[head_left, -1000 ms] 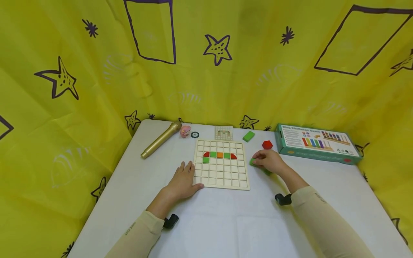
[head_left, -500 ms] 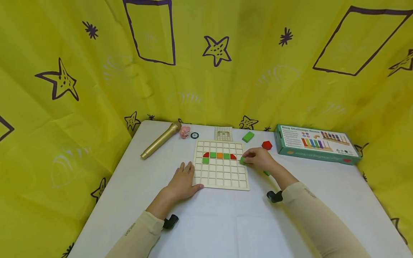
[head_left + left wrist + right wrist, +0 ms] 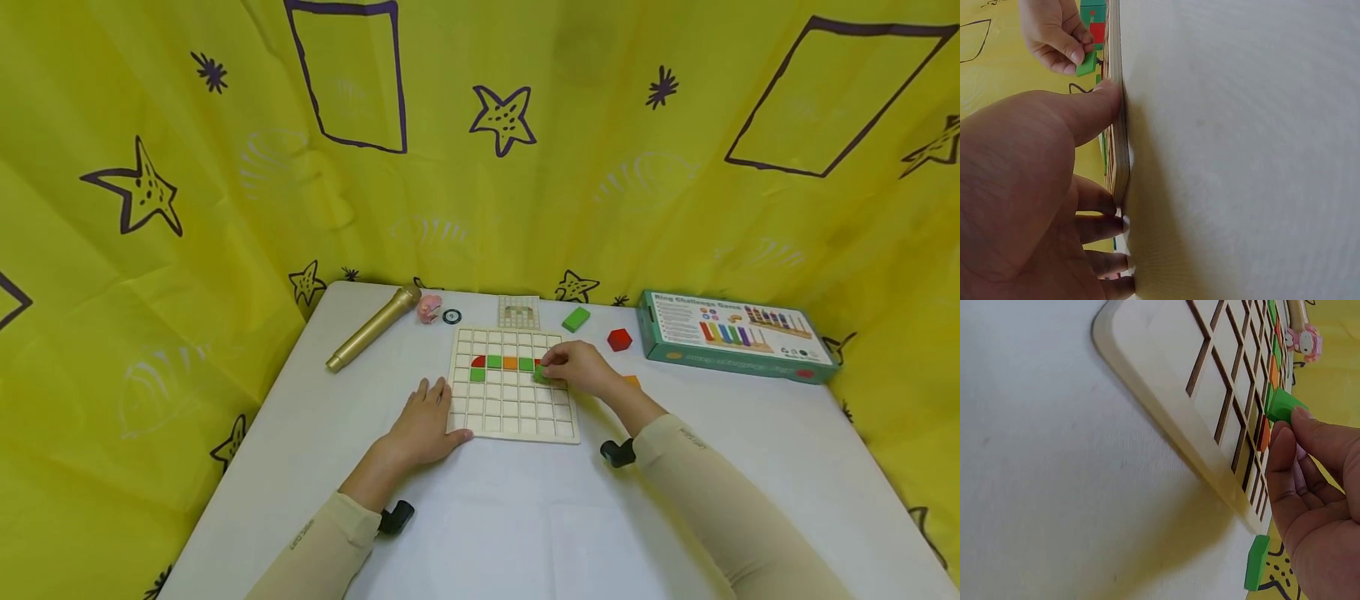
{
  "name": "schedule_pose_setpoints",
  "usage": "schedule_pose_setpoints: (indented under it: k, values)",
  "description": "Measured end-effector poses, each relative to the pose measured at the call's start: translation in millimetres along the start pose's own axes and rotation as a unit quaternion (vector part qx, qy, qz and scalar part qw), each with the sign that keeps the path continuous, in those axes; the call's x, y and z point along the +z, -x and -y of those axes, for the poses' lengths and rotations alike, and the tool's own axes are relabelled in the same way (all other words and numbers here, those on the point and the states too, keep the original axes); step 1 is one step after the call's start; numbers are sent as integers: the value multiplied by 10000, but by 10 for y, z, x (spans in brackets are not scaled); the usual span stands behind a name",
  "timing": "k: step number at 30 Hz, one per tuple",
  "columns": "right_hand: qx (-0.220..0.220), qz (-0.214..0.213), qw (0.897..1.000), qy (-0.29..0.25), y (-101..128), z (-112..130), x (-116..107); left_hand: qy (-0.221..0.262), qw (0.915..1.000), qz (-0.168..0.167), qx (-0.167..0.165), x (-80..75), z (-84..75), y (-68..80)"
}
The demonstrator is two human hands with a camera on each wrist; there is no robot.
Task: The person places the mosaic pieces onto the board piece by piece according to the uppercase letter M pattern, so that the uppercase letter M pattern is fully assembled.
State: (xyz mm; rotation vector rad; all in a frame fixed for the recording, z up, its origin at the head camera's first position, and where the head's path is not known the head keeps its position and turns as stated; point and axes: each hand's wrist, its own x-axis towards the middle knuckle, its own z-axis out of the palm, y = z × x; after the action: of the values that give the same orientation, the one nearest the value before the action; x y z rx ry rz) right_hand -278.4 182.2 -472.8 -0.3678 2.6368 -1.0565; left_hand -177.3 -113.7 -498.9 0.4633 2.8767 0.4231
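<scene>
Far to the left of the left hand [image 3: 424,427], a gold microphone [image 3: 372,327] lies on the white surface [image 3: 480,517], with a small pink toy [image 3: 429,307] and a black ring [image 3: 452,315] just past its head. The left hand lies flat with fingers spread and relaxed, gripping nothing, its thumb and fingertips pressed against the near-left edge of the wooden grid board [image 3: 513,417]; it has not moved over the last second, so it goes on steadying the board.

On the board, between the two hands, a row of red, green and orange tiles is already seated, with one green tile below its left end.

The right hand [image 3: 576,370] pinches a small green tile [image 3: 1285,405] between thumb and fingertips. A second ago this hand was off the board's right side, on the surface; now it is over the board's right part, the tile at the right end of the coloured row, just above or touching a cell. This probably means the tile is about to be seated there.

Beyond the right hand lie a green block [image 3: 576,319] and a red block [image 3: 618,339], and farther right a green game box [image 3: 738,336].
</scene>
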Motion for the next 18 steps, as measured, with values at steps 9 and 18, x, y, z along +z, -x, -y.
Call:
schedule_pose_setpoints:
  k: [9,18]
  values:
    - [-154,-39,9999,-63,-126,97,154,22,10000,-4,-23,34,8,13]
    - [-275,69,9990,-343,-212,186,268,22,10000,-10,-6,-11,-2,17]
